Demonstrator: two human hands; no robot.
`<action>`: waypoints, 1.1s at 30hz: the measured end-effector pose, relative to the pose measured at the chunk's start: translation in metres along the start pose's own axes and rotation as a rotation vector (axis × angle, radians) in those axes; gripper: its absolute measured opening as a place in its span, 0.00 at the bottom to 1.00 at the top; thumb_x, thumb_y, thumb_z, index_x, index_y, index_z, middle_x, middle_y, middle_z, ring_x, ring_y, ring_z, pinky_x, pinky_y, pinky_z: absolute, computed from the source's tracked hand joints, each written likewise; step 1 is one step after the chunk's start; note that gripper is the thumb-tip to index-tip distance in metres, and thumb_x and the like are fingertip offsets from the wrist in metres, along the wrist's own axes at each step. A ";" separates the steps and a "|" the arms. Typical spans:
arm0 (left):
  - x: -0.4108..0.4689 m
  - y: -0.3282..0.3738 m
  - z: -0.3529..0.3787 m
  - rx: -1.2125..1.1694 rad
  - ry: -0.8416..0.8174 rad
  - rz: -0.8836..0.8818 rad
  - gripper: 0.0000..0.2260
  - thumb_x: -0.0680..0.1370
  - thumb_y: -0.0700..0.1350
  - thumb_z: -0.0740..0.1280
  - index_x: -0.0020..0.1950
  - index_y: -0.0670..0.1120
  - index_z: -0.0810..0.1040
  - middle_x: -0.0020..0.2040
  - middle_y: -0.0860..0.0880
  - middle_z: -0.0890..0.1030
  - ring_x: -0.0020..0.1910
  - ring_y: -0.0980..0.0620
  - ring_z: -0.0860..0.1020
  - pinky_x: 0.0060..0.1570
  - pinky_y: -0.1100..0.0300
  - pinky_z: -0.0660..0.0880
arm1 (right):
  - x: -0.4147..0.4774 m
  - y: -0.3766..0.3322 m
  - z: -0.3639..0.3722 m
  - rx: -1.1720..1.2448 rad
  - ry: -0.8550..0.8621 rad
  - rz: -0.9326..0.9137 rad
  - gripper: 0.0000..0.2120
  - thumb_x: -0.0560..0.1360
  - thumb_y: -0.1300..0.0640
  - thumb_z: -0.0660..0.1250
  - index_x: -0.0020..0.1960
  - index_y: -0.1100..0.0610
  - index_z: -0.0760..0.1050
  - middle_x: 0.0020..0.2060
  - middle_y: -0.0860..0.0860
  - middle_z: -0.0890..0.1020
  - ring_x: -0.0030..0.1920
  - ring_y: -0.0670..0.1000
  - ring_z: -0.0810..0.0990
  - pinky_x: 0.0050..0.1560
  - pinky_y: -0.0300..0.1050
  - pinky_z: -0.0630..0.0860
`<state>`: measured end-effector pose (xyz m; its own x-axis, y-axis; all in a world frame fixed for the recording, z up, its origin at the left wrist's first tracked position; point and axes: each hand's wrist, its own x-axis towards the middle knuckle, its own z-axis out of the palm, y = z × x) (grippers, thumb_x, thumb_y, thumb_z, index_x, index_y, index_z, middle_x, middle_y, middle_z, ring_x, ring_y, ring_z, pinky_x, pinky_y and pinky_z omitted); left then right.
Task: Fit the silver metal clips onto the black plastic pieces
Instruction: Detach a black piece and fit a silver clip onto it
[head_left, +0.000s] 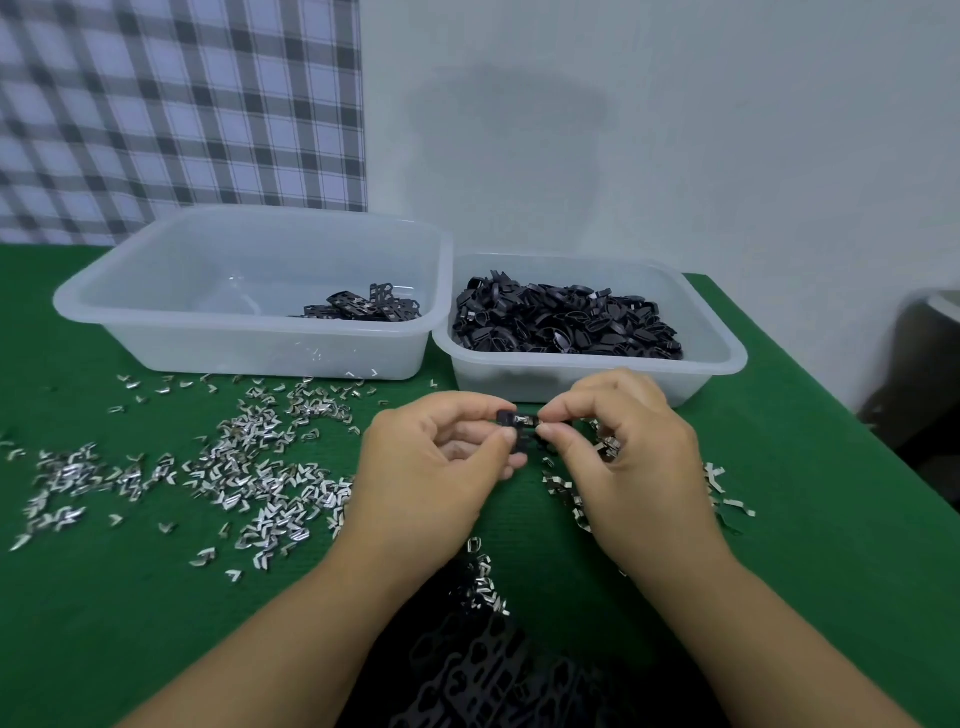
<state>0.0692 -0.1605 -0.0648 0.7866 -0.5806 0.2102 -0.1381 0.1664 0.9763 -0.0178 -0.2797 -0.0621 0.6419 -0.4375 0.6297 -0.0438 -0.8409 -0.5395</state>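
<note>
black plastic strips (483, 670) lie nearest; left hand (431, 462) pinches a black piece (511, 428) steady, seemingly so right hand (618, 452), pinching a silver clip (540, 422), can seat it.

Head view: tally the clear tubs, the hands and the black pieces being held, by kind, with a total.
Clear tubs: 2, left tub and right tub
Hands: 2, left hand and right hand
Black plastic piece, held: 1
Total: 5
</note>
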 end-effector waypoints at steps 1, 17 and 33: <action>0.000 0.000 0.000 0.004 -0.004 0.003 0.08 0.72 0.30 0.69 0.43 0.42 0.82 0.34 0.43 0.84 0.33 0.52 0.84 0.35 0.67 0.79 | 0.000 0.000 0.000 -0.004 0.001 -0.004 0.06 0.68 0.64 0.73 0.41 0.56 0.80 0.38 0.45 0.76 0.45 0.49 0.74 0.47 0.29 0.66; 0.001 -0.001 -0.002 0.110 -0.028 0.067 0.07 0.70 0.37 0.73 0.43 0.49 0.83 0.36 0.50 0.84 0.35 0.58 0.81 0.38 0.70 0.76 | 0.002 0.000 -0.003 0.189 -0.182 0.169 0.07 0.70 0.60 0.71 0.44 0.49 0.82 0.38 0.40 0.81 0.44 0.41 0.77 0.48 0.33 0.71; 0.005 -0.009 -0.004 0.105 0.032 -0.066 0.06 0.71 0.37 0.73 0.36 0.47 0.83 0.30 0.46 0.83 0.30 0.54 0.83 0.31 0.66 0.77 | 0.117 0.016 -0.007 -0.410 -0.390 0.395 0.04 0.73 0.60 0.68 0.47 0.55 0.81 0.43 0.52 0.82 0.44 0.53 0.79 0.43 0.41 0.71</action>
<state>0.0768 -0.1615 -0.0724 0.8144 -0.5618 0.1456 -0.1464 0.0439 0.9883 0.0515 -0.3470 0.0070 0.7430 -0.6542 0.1411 -0.5682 -0.7280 -0.3835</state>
